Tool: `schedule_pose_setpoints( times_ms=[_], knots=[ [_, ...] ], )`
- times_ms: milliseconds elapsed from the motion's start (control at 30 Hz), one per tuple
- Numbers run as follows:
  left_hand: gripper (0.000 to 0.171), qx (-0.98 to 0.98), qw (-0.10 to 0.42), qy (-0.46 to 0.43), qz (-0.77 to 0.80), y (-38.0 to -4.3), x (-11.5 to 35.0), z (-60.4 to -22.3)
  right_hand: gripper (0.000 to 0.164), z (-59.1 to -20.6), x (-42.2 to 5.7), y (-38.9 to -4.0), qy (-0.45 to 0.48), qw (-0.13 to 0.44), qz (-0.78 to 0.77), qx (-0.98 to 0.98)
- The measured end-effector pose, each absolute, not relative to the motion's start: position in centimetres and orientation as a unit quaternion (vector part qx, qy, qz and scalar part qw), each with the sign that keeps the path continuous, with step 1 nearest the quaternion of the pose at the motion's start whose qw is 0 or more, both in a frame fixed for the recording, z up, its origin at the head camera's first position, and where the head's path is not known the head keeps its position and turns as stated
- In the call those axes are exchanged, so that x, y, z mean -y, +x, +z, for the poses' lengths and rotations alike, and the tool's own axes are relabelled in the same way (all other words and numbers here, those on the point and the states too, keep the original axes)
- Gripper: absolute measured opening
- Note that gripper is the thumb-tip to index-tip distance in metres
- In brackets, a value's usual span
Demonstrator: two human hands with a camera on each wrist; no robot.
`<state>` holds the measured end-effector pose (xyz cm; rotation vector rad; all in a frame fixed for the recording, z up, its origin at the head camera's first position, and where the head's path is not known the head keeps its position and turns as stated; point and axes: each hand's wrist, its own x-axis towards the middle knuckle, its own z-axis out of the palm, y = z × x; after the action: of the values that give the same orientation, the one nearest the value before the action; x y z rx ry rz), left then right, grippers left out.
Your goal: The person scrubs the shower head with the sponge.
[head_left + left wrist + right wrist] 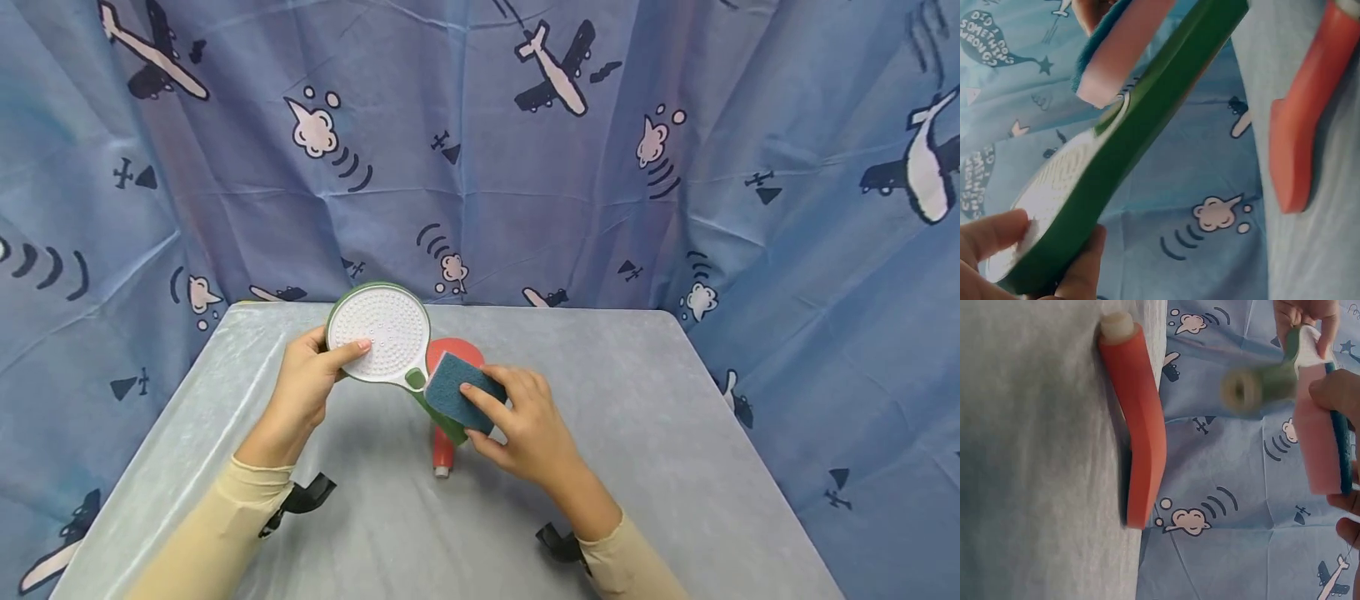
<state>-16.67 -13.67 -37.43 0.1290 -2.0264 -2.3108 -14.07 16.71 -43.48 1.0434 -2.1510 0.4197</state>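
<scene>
My left hand (302, 382) grips a green shower head (381, 329) by its round head, thumb on the white nozzle face and fingers behind. The green handle slants down to the right. In my right hand (531, 427) is a sponge (465, 392), pinched between thumb and fingers. The left wrist view shows its pink foam (1125, 53) side turned toward the shower head, close to where handle meets head. A red shower head (1141, 425) lies on the table behind and below both, partly hidden by the sponge and green handle in the head view.
The table (645, 467) is covered in pale grey cloth. A blue curtain (480, 150) printed with planes and clouds hangs behind and on both sides. Each wrist bears a black camera mount (300, 500).
</scene>
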Motion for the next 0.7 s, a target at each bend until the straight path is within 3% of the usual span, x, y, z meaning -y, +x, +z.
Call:
schedule_pose_setpoints(
  times_ms=[333, 567, 700],
  knots=[
    [0.036, 0.596, 0.063, 0.076, -0.797, -16.4, 12.4, -39.3, 0.058, -43.9, -13.8, -13.6, 0.287, 0.376, 0.224, 0.852],
    [0.034, 0.539, 0.09, 0.064, -0.835, -15.9, 11.5, -39.6, 0.057, -43.5, -14.8, -13.9, 0.18, 0.393, 0.244, 0.868],
    [0.034, 0.513, 0.098, 0.061, -0.851, -15.8, 11.0, -40.0, 0.055, -42.8, -14.3, -14.0, 0.166, 0.387, 0.248, 0.872]
  ],
)
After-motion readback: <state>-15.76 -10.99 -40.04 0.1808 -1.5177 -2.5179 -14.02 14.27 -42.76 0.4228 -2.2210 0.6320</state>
